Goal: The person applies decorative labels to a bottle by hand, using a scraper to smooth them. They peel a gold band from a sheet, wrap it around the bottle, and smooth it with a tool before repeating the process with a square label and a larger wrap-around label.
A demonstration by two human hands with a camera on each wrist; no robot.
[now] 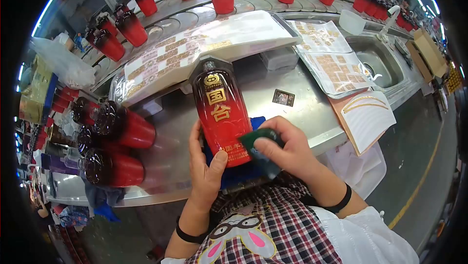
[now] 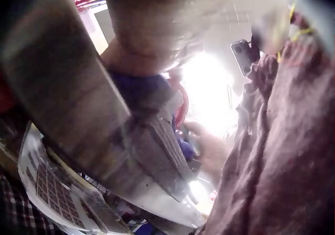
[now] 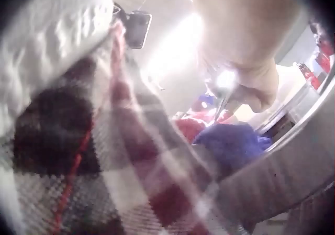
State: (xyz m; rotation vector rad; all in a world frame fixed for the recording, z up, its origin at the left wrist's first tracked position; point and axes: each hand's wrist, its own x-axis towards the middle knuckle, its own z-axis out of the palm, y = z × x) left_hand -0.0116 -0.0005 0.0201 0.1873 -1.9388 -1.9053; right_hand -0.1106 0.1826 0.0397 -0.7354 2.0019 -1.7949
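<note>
A red bottle (image 1: 226,127) with a black top and gold characters lies tilted on a blue cloth (image 1: 257,121) at the near edge of the steel table. My left hand (image 1: 205,174) holds its lower left side, thumb on the front near the base. Between the thumb and fingers of my right hand (image 1: 295,152) is a dark green flat piece (image 1: 258,140), blurred, overlapping the bottle's lower right edge in the head view. In the right wrist view, the blue cloth (image 3: 233,143) shows below the right hand (image 3: 251,86). The left wrist view is mostly glare, table edge and clothing.
Several more red bottles (image 1: 114,169) lie at the left of the steel table (image 1: 263,88). Ahead stands a raised tray (image 1: 234,32) with sheets of gold stickers. A small dark card (image 1: 283,98) and more sticker sheets (image 1: 336,71) are to the right, before a sink (image 1: 378,62).
</note>
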